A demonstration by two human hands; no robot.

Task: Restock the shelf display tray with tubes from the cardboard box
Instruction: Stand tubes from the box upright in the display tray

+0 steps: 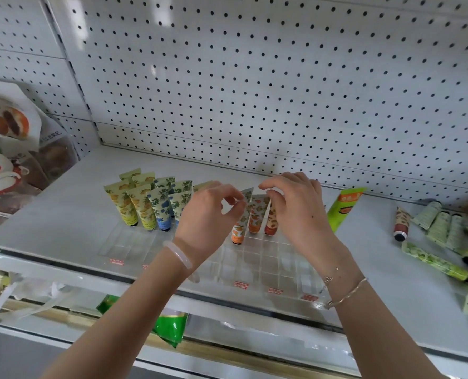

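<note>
the left hand (211, 212) is curled, its thumb and forefinger pinched on the crimped top of an orange tube (241, 217), which lies just at 3 o'clock of it. the right hand (295, 206), further toward 3 o'clock past a second orange tube (256, 214), appears to be pinched on the top of a red-brown tube (270, 222). all three tubes are stood cap-down, long axes near upright and tipped slightly toward 1 o'clock, so the coming move is judged to be a straight press down into the cells. they are held in the clear display tray (268, 259), whose cells toward 6 o'clock are seen bare. at 9 o'clock in the same tray, yellow tubes (126, 201) and blue tubes (161, 206) are stood in rows. at 3 o'clock, well apart on the shelf (76, 209), loose tubes (440, 222) are laid flat. the cardboard box is not seen
</note>
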